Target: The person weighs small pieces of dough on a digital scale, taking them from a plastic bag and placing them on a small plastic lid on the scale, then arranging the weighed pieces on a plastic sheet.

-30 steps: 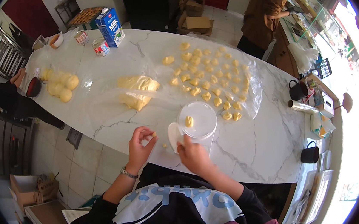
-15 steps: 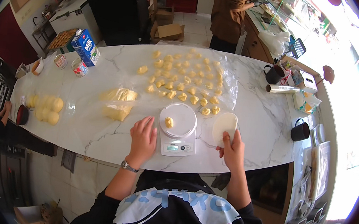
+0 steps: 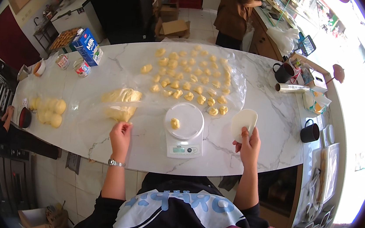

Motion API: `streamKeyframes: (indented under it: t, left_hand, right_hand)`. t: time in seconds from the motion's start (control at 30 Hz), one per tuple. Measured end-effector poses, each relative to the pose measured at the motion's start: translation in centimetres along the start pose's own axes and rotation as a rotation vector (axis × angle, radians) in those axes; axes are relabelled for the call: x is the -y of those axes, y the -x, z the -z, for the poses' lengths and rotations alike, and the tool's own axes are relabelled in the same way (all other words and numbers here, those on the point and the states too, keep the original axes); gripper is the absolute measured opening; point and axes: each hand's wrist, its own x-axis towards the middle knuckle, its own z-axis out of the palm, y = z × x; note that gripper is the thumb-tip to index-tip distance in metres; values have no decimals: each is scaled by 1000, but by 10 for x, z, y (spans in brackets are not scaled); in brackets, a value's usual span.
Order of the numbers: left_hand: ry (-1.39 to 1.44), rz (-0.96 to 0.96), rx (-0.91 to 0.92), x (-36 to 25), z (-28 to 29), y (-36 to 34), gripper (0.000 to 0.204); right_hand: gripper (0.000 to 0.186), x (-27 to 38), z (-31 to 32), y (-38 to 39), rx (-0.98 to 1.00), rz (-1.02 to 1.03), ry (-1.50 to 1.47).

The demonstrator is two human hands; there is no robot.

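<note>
Down at the near side of the marble table, the left hand is out at the big yellow dough lump, its fingers narrow and bunched, the tips right at the lump's near edge; whether a bit of dough sits between thumb and fingers, I cannot tell from here. Over on the other side, the right hand is closed round the lower end of a pale, rounded scraper, thumb laid on its upper face, blade pointing away from the body and well apart from the dough. Between the two hands stands the white scale, its display lit, and there on the round platform, left of its middle, rests one small dough piece, neither hand touching it. Clear plastic lies partly over the big lump, and beyond the scale many small dough pieces spread in loose rows, most under a clear sheet, the nearest ones just beside the scale's platform. Off to the left, a cluster of smooth dough balls sits near a dark bowl, with a co-worker's hands close by at the table's end.
</note>
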Motion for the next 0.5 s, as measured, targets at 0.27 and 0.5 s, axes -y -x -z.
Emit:
streamKeyframes:
  t: [0.27,0.5]
  left_hand:
    - [10,23,-206,17,-14,-8,14]
    - [146,-406,227,-98,-33,15,26]
  right_hand:
    - [21,-1,8,-42,-90,13,-96]
    - [30,-69,13,-152,-168,-194,-506]
